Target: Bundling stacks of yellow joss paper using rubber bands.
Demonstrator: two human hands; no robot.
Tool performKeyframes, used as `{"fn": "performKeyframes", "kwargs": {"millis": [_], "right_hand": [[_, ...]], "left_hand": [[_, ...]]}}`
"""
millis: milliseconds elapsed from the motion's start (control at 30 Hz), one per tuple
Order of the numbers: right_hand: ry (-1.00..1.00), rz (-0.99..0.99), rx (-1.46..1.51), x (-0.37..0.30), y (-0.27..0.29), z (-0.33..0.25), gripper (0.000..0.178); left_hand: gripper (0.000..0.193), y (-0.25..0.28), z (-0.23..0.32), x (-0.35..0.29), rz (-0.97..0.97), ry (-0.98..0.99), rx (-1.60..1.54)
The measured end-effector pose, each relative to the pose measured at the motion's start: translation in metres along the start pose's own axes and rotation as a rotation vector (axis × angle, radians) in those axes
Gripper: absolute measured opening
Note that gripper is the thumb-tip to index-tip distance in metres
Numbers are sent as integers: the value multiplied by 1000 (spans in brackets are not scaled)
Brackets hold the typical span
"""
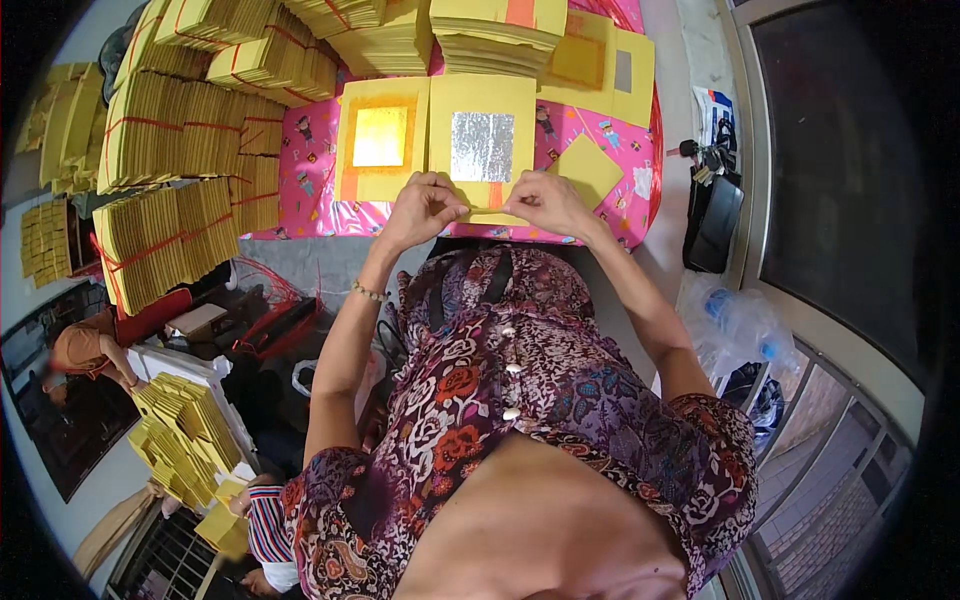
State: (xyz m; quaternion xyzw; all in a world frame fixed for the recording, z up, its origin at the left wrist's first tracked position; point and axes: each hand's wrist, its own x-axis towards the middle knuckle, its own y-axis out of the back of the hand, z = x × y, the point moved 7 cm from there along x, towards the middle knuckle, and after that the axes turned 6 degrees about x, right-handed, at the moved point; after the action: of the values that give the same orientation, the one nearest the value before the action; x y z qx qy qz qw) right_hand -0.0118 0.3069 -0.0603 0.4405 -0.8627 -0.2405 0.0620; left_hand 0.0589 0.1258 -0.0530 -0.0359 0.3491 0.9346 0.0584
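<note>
A yellow paper sheet with a silver foil square point(482, 148) lies at the front of the pink table. My left hand point(426, 208) pinches its near edge at the left corner, with thumb and fingertips together. At the right corner my right hand point(550, 203) holds the same edge in a similar pinch. Between the two hands that edge looks turned up into a narrow strip. Just left of it lies another yellow sheet, bearing a gold foil square point(379, 137). A smaller yellow piece point(583, 172) rests slantwise beyond my right hand.
Bundles of yellow paper tied with red string point(165, 135) are piled at the left. More stacks point(497, 45) stand at the back. Keys point(714, 160) and a black case point(715, 225) lie on the right ledge. At lower left, people sit near yellow paper point(185, 430).
</note>
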Motion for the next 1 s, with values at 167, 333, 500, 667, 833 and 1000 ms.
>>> {"fn": "performKeyframes", "kwargs": {"millis": [167,333,500,667,833,1000], "right_hand": [[-70,-28,21,4,0,0,19],[-35,-18,-49,7,2,-8,22],[65,16,-127,6,2,-16,25],[58,20,-140,9,8,-21,26],[72,42,-45,15,21,-36,22],[47,425,274,10,49,-22,32]], "left_hand": [[9,1,-1,2,-10,-8,8],[10,3,1,2,-19,-15,31],[21,9,18,-6,115,-205,164],[24,14,44,0,-11,-267,362],[26,5,42,11,70,-337,532],[28,33,40,24,38,-262,419]]}}
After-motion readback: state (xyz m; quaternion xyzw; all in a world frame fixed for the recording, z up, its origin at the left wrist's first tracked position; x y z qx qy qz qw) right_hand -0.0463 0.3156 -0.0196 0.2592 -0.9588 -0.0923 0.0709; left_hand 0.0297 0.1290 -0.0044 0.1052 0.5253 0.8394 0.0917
